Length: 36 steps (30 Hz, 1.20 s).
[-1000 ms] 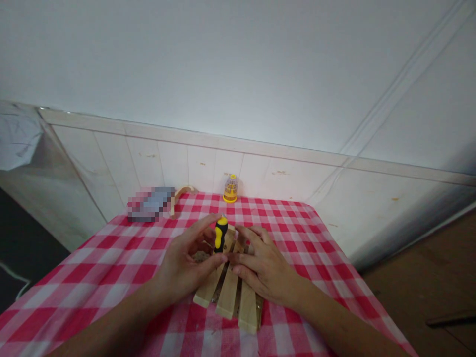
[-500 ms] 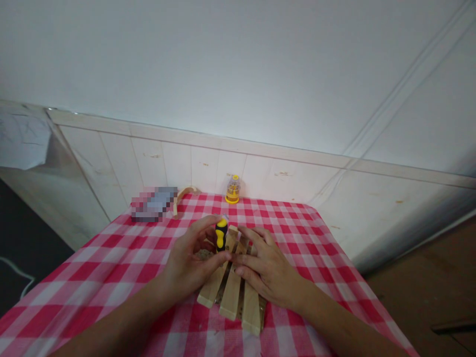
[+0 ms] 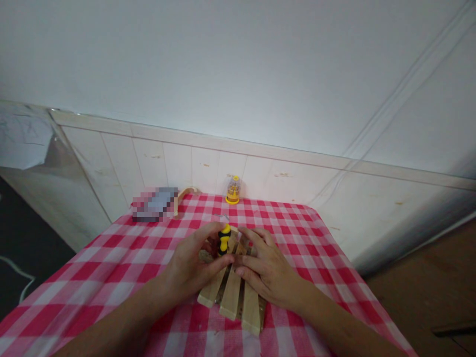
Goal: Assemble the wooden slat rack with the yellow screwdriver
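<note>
The yellow-and-black screwdriver stands upright on the far end of the slatted wooden rack, which lies mid-table on the checked cloth. Your left hand has thumb and fingers closed round the handle. Your right hand lies flat on the rack just beside it, fingers spread. Hold the shaft plumb and press the rack down so it cannot slide. Beyond the rack, by the wall, stand a yellow bit holder and a curved wooden strip, both well apart from it; nothing blocks you.

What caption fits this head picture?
Left hand holds a yellow screwdriver; right hand rests on wooden slats, checked cloth beneath.
</note>
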Each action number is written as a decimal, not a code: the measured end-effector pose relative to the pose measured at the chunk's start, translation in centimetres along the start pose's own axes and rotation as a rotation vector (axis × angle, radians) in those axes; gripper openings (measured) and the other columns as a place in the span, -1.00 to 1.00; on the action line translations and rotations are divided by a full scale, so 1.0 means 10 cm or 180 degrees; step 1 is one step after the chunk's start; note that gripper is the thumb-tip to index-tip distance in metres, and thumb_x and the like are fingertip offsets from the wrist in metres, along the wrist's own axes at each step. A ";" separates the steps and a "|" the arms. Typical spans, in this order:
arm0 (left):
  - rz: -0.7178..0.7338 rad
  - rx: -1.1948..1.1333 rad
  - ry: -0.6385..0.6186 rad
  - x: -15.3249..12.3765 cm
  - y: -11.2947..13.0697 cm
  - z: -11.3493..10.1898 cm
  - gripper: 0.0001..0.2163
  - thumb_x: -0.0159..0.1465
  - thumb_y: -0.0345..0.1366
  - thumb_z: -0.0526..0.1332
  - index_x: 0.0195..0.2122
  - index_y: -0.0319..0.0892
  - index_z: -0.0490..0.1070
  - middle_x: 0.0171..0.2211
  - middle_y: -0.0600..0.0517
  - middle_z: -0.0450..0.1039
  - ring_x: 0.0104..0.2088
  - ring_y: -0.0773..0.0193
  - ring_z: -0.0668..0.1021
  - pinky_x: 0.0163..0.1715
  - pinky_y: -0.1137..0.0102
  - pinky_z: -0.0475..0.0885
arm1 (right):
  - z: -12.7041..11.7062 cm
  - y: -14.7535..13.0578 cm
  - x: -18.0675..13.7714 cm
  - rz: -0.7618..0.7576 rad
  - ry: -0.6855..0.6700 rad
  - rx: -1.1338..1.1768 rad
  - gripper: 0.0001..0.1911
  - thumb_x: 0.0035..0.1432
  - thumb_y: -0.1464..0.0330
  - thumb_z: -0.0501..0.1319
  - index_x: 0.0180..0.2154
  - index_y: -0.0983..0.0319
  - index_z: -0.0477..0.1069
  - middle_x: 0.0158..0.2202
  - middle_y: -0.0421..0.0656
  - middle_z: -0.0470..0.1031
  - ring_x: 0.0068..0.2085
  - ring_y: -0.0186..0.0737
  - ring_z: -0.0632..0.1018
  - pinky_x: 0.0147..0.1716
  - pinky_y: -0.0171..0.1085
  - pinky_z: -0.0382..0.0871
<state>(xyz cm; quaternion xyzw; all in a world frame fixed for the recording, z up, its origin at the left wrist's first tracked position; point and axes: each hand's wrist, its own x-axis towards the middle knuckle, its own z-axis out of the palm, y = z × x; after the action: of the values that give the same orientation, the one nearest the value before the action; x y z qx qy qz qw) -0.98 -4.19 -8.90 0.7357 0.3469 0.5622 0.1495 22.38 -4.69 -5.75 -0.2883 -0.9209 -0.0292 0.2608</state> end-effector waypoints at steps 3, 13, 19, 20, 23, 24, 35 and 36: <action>-0.0015 -0.0200 -0.0298 0.04 0.01 -0.04 -0.46 0.24 -0.40 0.41 0.19 0.08 0.31 -0.07 0.07 0.59 -0.20 0.28 0.65 -0.23 0.41 0.62 | 0.00 0.00 0.00 0.0006 -0.0023 0.0000 -0.67 0.49 0.23 0.07 -0.04 0.15 0.60 0.29 0.07 0.34 0.27 0.09 0.34 0.19 0.17 0.34; -0.0387 -0.0825 -0.1030 0.13 0.12 -0.16 -0.39 0.33 -0.51 0.24 0.31 0.24 0.25 0.08 0.07 0.55 -0.04 0.25 0.63 -0.10 0.41 0.61 | 0.00 0.01 -0.02 0.0093 -0.0096 0.0017 -0.67 0.49 0.20 0.08 0.04 0.10 0.58 0.30 0.04 0.29 0.23 0.07 0.33 0.20 0.15 0.33; -0.0578 -0.1127 -0.0924 0.13 0.14 -0.15 -0.45 0.34 -0.45 0.25 0.30 0.16 0.29 -0.04 0.02 0.59 -0.08 0.17 0.67 -0.16 0.35 0.64 | 0.01 0.02 -0.03 0.0106 -0.0103 0.0005 -0.66 0.49 0.21 0.07 0.04 0.09 0.58 0.31 0.04 0.28 0.25 0.11 0.32 0.20 0.20 0.32; -0.0636 -0.1130 -0.0843 0.14 0.15 -0.14 -0.45 0.32 -0.46 0.27 0.28 0.14 0.31 -0.09 0.02 0.60 -0.12 0.19 0.67 -0.19 0.37 0.64 | 0.02 0.02 -0.04 0.0099 -0.0092 -0.0008 -0.66 0.49 0.20 0.07 0.05 0.09 0.58 0.31 0.05 0.29 0.26 0.11 0.32 0.20 0.20 0.33; -0.0852 -0.1284 -0.0420 0.15 0.15 -0.06 -0.43 0.27 -0.49 0.31 0.27 0.10 0.32 -0.18 0.06 0.60 -0.23 0.27 0.67 -0.24 0.42 0.62 | 0.02 0.02 -0.03 0.0067 -0.0066 -0.0020 -0.66 0.48 0.21 0.08 0.07 0.08 0.58 0.31 0.06 0.30 0.29 0.11 0.31 0.19 0.18 0.34; -0.0898 -0.1396 -0.0241 0.16 0.14 -0.02 -0.42 0.28 -0.48 0.32 0.28 0.10 0.28 -0.18 0.06 0.60 -0.23 0.28 0.67 -0.23 0.42 0.62 | 0.02 0.02 -0.03 0.0052 -0.0058 -0.0020 -0.67 0.48 0.22 0.09 0.07 0.08 0.58 0.31 0.05 0.30 0.29 0.10 0.31 0.20 0.18 0.33; -0.0760 -0.1047 0.0114 0.11 -0.03 0.20 -0.42 0.30 -0.39 0.33 0.32 0.08 0.24 -0.02 0.00 0.57 -0.07 0.21 0.68 -0.13 0.35 0.64 | 0.01 0.01 -0.03 0.0022 -0.0037 -0.0061 -0.68 0.47 0.24 0.11 0.03 0.12 0.60 0.31 0.06 0.32 0.30 0.08 0.33 0.22 0.15 0.34; -0.0761 -0.0994 0.0122 0.11 -0.03 0.20 -0.41 0.29 -0.39 0.33 0.32 0.08 0.24 -0.04 0.01 0.57 -0.09 0.22 0.68 -0.15 0.36 0.64 | 0.02 0.02 -0.03 0.0023 -0.0034 -0.0048 -0.68 0.47 0.24 0.11 0.03 0.12 0.60 0.32 0.06 0.32 0.29 0.08 0.33 0.21 0.15 0.34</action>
<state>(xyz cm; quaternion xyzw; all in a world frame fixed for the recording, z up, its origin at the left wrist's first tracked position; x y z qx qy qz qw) 0.93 -2.88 -8.96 0.6463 0.3432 0.6013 0.3209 22.58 -4.66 -6.05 -0.2937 -0.9210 -0.0337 0.2539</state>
